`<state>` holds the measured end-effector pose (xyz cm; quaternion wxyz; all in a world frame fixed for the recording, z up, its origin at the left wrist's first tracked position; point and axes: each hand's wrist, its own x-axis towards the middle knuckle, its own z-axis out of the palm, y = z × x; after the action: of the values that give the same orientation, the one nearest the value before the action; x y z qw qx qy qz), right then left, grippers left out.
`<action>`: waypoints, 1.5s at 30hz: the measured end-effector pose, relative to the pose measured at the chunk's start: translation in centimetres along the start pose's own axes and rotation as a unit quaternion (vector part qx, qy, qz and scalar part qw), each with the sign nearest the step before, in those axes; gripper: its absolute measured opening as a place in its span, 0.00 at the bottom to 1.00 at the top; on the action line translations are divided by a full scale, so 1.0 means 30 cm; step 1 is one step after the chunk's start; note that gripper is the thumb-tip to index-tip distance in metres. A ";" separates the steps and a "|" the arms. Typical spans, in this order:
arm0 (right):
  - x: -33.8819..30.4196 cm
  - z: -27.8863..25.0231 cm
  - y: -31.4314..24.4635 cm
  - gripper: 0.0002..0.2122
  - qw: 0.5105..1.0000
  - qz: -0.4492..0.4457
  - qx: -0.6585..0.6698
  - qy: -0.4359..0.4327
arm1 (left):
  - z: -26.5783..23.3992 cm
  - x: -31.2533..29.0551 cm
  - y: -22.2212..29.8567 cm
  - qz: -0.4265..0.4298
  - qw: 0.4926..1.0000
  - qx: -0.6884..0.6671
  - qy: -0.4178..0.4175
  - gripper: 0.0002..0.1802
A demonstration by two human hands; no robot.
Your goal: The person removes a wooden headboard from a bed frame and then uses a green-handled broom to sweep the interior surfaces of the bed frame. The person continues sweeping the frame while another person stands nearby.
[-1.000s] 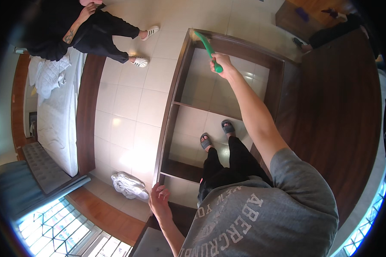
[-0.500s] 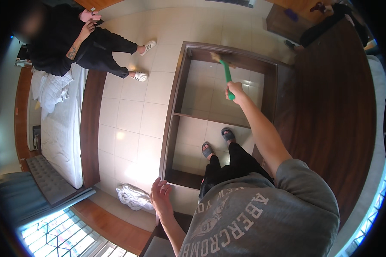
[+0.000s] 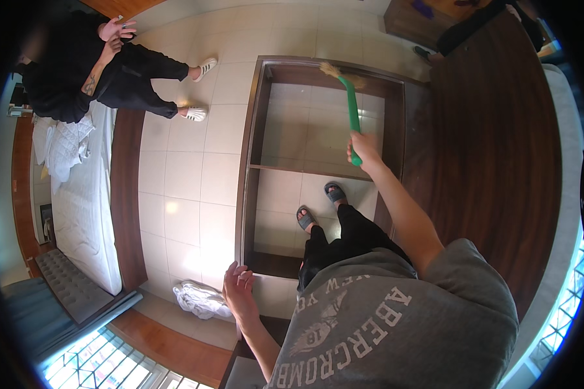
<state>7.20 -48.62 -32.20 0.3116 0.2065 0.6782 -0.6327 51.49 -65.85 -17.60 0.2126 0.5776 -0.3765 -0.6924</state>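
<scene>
Nearby, green brush (image 3: 352,111), crossbar (image 3: 305,172) spanning frame (image 3: 247,142), white bundle (image 3: 200,300)

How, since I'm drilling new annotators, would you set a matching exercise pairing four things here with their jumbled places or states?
1. green-handled brush
2. crumpled white bundle
3. grey slippers
4. white mattress

A. worn on the person's feet
B. partly under bedding
C. gripped in the right hand
D. on the floor tiles, left of the dark brown frame

Pairs: 1-C; 2-D; 3-A; 4-B
</scene>
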 end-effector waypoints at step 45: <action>0.136 0.239 0.035 0.12 0.987 -0.012 -0.048 -0.153 | 0.059 0.055 0.106 -0.012 0.994 0.095 -0.050 0.26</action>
<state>6.12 -56.03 -35.81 0.4134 0.0836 0.6543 -0.6277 48.95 -68.57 -16.13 0.1293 0.5644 -0.4436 -0.6841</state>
